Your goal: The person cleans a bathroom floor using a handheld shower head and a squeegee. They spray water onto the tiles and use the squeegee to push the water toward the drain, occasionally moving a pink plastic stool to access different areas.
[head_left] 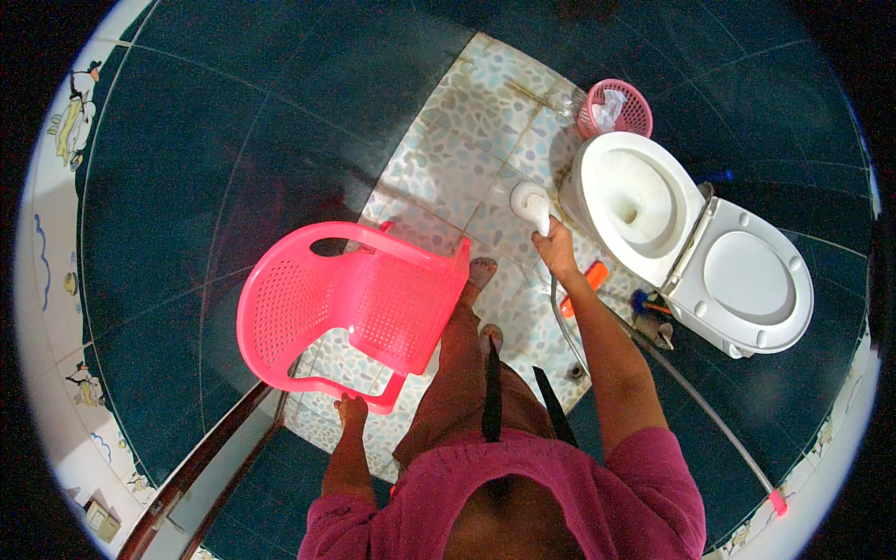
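My left hand [352, 409] grips the near armrest of a pink plastic armchair [402, 308], which has a perforated seat and back. The chair stands to the left of my legs. In my right hand [556, 248] is the handle of a white handheld shower head [530, 203], held out over the tiled floor [483, 140]. A grey hose [570, 329] hangs down from it beside my forearm. Whether water is flowing cannot be made out clearly. Just right of my right hand stands a white toilet [626, 199] with its lid [749, 278] raised.
A pink mesh wastebasket [616, 108] holding crumpled paper sits beyond the toilet. An orange brush [584, 288] and a blue-bristled brush [640, 302] lie by the toilet base. A long pole [707, 413] leans at right. The door [231, 448] stands at lower left. A floor drain [575, 371] is near my feet.
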A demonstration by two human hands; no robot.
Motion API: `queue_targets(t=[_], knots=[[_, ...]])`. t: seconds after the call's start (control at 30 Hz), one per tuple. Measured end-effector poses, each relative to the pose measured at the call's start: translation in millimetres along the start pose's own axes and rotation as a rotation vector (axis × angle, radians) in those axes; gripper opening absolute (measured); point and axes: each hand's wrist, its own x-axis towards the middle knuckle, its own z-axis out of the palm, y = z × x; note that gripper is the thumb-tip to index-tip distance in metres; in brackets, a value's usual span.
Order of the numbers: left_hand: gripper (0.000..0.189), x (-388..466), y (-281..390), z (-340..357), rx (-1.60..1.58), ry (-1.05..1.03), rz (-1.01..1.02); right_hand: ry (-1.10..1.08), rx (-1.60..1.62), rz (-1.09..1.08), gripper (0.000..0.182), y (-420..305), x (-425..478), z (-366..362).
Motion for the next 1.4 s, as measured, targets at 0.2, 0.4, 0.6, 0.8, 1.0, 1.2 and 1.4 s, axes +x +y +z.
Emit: queue_targets(t=[0.2,0.4,0.6,0.8,1.0,1.2,1.4], knots=[[0.022,20,7,15,-0.082,0.255,0.020,0.196,-0.190,-0.014,0.018,30,-18,-18],[0.020,20,6,-11,-0.097,0.054,0.025,0.264,-0.195,0.101,0.015,33,-44,-23],[0.022,2,4,-48,-0.209,0.159,-0.035,0.256,-0.243,0.078,0.018,30,-61,-15],[0.020,32,4,-24,-0.636,0.303,-0.294,0.264,-0.274,-0.087,0.017,42,-58,-5],[0.025,48,-16,-47,-0.942,-0.203,-0.035,0.139,-0.140,-0.018,0.018,19,-49,9],[0.033,40,42,-174,-1.182,-0.358,-0.198,0.132,-0.201,-0.055,0.021,16,-35,2],[0.041,46,83,-268,-0.836,-0.395,0.213,0.127,-0.255,-0.090,0.022,9,-17,-7]])
